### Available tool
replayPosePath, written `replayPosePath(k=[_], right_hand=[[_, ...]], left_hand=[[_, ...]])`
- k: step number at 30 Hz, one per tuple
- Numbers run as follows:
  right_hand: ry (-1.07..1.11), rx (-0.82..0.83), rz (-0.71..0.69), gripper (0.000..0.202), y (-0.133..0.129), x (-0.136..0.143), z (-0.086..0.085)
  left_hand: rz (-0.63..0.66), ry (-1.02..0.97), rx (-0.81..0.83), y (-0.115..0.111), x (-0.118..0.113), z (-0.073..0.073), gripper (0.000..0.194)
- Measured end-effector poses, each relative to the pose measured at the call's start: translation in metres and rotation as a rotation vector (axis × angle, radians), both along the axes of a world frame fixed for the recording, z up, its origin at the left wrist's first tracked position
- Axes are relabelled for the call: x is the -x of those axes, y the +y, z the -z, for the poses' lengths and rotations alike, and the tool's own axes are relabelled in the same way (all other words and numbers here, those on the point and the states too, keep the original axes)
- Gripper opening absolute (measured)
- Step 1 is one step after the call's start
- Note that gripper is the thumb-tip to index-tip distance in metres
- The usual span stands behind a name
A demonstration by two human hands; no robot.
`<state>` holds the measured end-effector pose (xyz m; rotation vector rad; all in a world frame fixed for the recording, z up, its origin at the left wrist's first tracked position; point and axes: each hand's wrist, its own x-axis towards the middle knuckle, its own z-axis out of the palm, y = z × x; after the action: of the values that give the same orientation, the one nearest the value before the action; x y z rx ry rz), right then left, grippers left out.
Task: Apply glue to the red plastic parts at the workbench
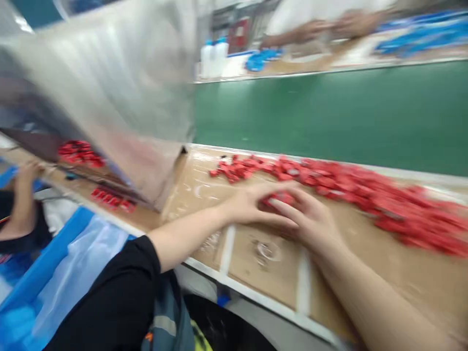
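Both hands meet over the brown tabletop (pixel 263 251), around a small red piece (pixel 280 199). My left hand (pixel 259 204) curves around its left side, fingers wrapped toward my right hand. My right hand (pixel 310 217) closes on it from the right, with fingers bent over it. Motion blurs the fingertips, and most of the piece is hidden between them. Just beyond the hands, a long heap of red parts (pixel 347 183) stretches from the middle to the right side of the table.
A green belt (pixel 329 114) runs behind the heap. A cloudy plastic sheet (pixel 120 78) hangs at the left. Across the belt, a person's hands (pixel 310 30) work near blue parts (pixel 431 36). Another person's arm (pixel 22 200) and a blue bin (pixel 62 248) are at the far left.
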<state>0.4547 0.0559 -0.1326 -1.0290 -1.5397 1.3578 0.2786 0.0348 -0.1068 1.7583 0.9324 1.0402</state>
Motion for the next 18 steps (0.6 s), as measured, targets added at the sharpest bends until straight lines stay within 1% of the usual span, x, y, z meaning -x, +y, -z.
replayPosePath(k=[2, 3, 5, 10, 13, 15, 16, 18], right_hand=[[0.105, 0.001, -0.004, 0.053, -0.001, 0.006, -0.006], [0.15, -0.011, -0.011, 0.052, 0.0, 0.009, -0.007], [0.22, -0.006, -0.033, 0.051, 0.002, 0.013, -0.006], [0.298, -0.026, -0.061, 0.051, 0.003, 0.025, -0.006], [0.251, -0.082, -0.07, 0.05, 0.007, 0.024, -0.008], [0.153, -0.152, -0.024, 0.049, 0.005, 0.017, -0.01], [0.09, -0.196, 0.027, 0.047, 0.001, 0.012, -0.011], [-0.046, -0.294, 0.201, 0.046, -0.011, -0.006, -0.013]], left_hand=[[-0.054, -0.109, 0.167, 0.008, -0.006, 0.007, 0.07], [-0.067, -0.11, 0.206, 0.012, -0.008, 0.009, 0.071], [-0.057, -0.112, 0.237, 0.018, -0.01, 0.013, 0.065], [-0.039, -0.161, 0.249, 0.021, 0.003, 0.008, 0.059], [-0.059, -0.125, 0.169, 0.024, 0.001, 0.01, 0.054], [-0.066, -0.036, 0.026, 0.023, -0.005, 0.006, 0.054], [-0.068, 0.021, -0.06, 0.02, -0.007, 0.002, 0.055], [-0.088, 0.144, -0.245, 0.006, -0.001, -0.012, 0.059]])
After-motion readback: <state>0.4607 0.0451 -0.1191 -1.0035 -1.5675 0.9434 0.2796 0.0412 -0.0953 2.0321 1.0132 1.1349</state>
